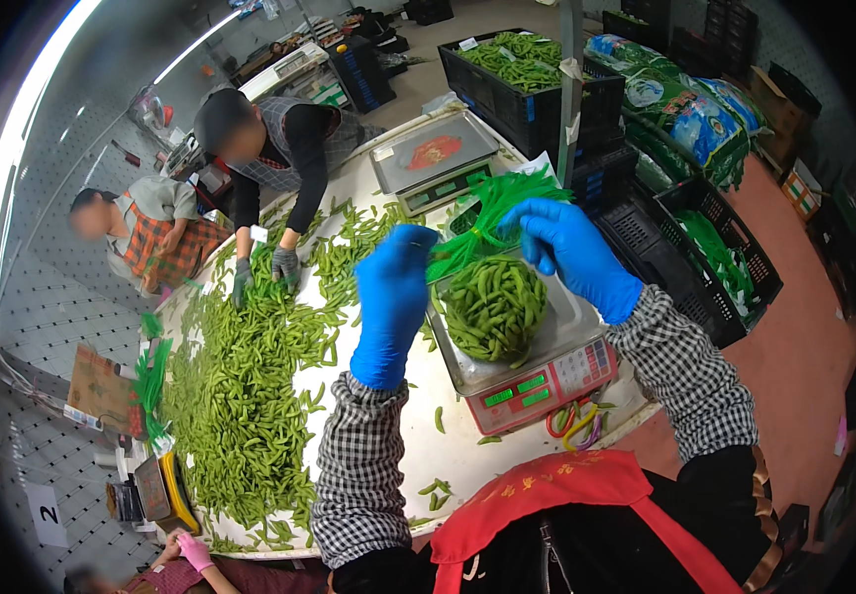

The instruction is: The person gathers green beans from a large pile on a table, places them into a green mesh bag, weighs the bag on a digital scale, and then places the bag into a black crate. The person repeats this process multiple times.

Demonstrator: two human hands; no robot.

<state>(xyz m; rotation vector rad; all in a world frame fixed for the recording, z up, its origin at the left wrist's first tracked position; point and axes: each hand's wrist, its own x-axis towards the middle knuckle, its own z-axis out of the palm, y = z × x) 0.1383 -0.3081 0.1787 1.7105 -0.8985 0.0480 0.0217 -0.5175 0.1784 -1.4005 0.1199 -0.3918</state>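
A net bag of green pea or bean pods (493,308) sits on the steel pan of a red digital scale (546,382). My left hand (396,286), in a blue glove, is raised left of the bag with its fingers curled, close to the gathered green netting; whether it grips anything cannot be told. My right hand (572,249), also blue-gloved, hangs above the pan's far right side, fingers bent beside a bundle of green mesh bags (483,219). Contact with that netting is unclear. A large heap of loose pods (249,393) covers the table's left part.
Across the table (405,423), a co-worker's gloved hands (268,275) touch the pods. Another scale (435,152) stands at the far edge. Black crates (532,111) are stacked beside a metal post (570,89). Scissors (569,423) lie by the red scale. Other people stand around the table.
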